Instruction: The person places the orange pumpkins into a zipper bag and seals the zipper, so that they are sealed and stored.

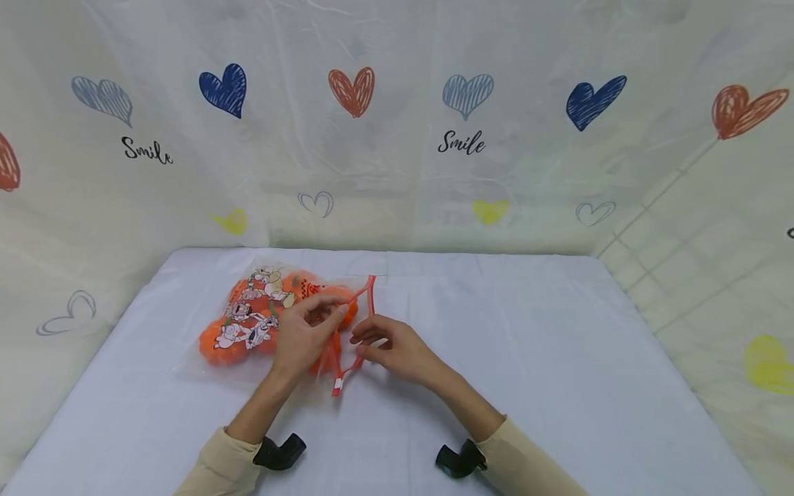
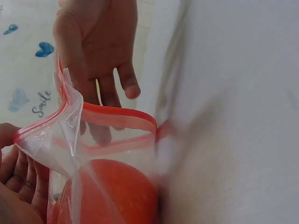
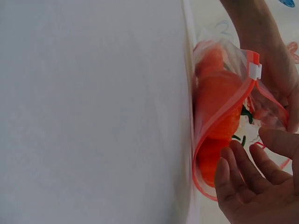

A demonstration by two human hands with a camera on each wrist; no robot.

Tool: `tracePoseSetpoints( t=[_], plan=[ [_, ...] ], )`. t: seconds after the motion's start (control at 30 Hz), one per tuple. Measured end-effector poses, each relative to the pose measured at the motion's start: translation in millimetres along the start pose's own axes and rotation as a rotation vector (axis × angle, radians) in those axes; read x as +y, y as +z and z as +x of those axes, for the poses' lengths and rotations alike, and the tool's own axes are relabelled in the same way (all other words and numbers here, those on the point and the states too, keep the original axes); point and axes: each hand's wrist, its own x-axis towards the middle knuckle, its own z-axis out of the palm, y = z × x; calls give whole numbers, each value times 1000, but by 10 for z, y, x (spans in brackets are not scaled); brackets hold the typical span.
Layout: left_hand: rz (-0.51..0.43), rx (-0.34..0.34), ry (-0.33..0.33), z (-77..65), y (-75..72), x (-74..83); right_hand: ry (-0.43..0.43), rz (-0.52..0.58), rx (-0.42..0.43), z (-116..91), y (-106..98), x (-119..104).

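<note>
A clear plastic zip bag (image 1: 268, 324) with printed cartoon figures lies on its side on the table. Several orange toy pumpkins (image 3: 219, 100) with green stems fill it. Its red-edged mouth gapes toward the right, and a white slider (image 3: 255, 71) sits at one end of the zip. My left hand (image 1: 300, 337) pinches the upper edge of the mouth between thumb and fingers. At the opening is my right hand (image 1: 397, 350), its fingers loosely bent and holding nothing. In the right wrist view those fingertips overlap the bag's mouth beside a pumpkin.
A white cloth covers the table (image 1: 527, 358). Behind it hangs a pale curtain (image 1: 397, 172) printed with hearts and the word Smile. Black wrist-worn devices (image 1: 280, 452) sit at both beige sleeves (image 1: 527, 455).
</note>
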Motion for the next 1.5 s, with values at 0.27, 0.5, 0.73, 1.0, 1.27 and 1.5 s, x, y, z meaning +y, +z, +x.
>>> tracePoseSetpoints(
  t=[0.27,0.5,0.73,1.0,1.27,1.5],
  plan=[
    [5,-8,6,10,-10,14,-39,-72,15,-87,-69,-45],
    [-3,-21,-10,43,14,19,-110,-75,-20,-203,-112,-60],
    [-2,-9,-18,85,38,23,-196,-82,-72,-249,-103,-53],
    [-4,2,-30,118,62,39,-163,-118,-127,-275,-61,-97],
    [17,4,-40,141,78,50,-151,-164,-145,-256,-24,-116],
    [10,-31,-35,161,69,71,-217,-200,-118,-189,36,-94]
  ],
)
